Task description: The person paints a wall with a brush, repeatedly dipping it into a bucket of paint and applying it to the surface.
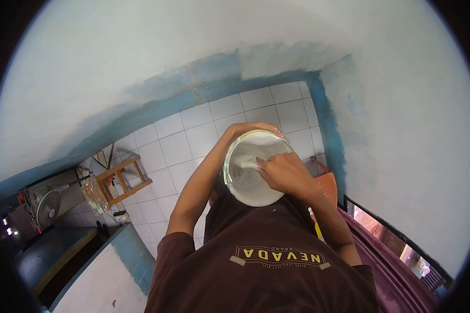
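A round white bucket (245, 195) with a coloured rim is held up in front of my body, its mouth facing me. White paint-like material coats its inside. My left hand (253, 127) is wrapped round the far side of the bucket, fingers over the outer wall near the rim. My right hand (284, 175) reaches over the mouth, with its fingers closed and pointing down into the bucket. At those fingertips is a whitish smear or object (249, 162); its kind is too unclear to name.
White-and-blue painted walls (203, 73) meet the tiled floor (175, 146). A wooden stool or ladder (122, 180) and a fan (48, 207) stand at left. An orange container (327, 188) is by my right arm, near a purple curtain (381, 266) and a window.
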`<state>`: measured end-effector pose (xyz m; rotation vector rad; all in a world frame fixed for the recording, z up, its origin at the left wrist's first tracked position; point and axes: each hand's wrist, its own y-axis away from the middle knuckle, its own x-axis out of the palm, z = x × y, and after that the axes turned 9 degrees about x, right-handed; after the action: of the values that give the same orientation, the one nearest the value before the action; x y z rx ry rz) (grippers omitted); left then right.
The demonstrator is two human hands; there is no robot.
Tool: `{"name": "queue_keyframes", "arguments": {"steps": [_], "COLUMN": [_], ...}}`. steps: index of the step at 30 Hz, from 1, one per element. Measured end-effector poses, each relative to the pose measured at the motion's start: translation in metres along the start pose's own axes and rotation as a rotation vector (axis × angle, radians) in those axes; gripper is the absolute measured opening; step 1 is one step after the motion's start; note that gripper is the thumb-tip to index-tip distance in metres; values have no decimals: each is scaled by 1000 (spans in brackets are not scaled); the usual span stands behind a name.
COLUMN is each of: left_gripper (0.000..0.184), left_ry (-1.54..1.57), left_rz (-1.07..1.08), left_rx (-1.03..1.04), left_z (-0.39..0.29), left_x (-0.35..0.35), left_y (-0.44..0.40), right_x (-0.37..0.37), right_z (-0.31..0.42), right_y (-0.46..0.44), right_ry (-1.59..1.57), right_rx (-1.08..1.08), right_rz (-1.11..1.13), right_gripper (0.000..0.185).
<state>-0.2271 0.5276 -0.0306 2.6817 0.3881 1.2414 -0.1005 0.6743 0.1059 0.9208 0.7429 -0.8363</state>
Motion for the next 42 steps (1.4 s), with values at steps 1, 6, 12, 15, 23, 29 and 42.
{"name": "queue_keyframes", "arguments": {"steps": [1,6,12,15,23,29,42], "left_gripper": [40,37,37,37,41,38,33], "left_ry": [6,-51,-335,-204,-257,-168,-186], "left_rz": [1,2,248,184,147,213,-114], "left_rx": [3,37,404,151,-51,90,211], "left_z": [1,2,6,7,0,6,-18], "left_x": [-3,-26,-35,-35,-27,-38,18], "left_y": [2,2,-9,-19,-28,-20,61], "right_x": [6,-10,-24,-32,-4,-24,-15], "right_z": [7,3,1,4,45,2,-3], "right_y": [-1,-10,-13,-17,-56,-72,-12], "right_ry": [3,-91,-130,-56,190,-90,-242], "right_rx": [1,-69,137,224,-24,-1,24], "right_rz": [6,304,164,157,383,475,293], "right_gripper": [19,29,28,24,12,20,33]}}
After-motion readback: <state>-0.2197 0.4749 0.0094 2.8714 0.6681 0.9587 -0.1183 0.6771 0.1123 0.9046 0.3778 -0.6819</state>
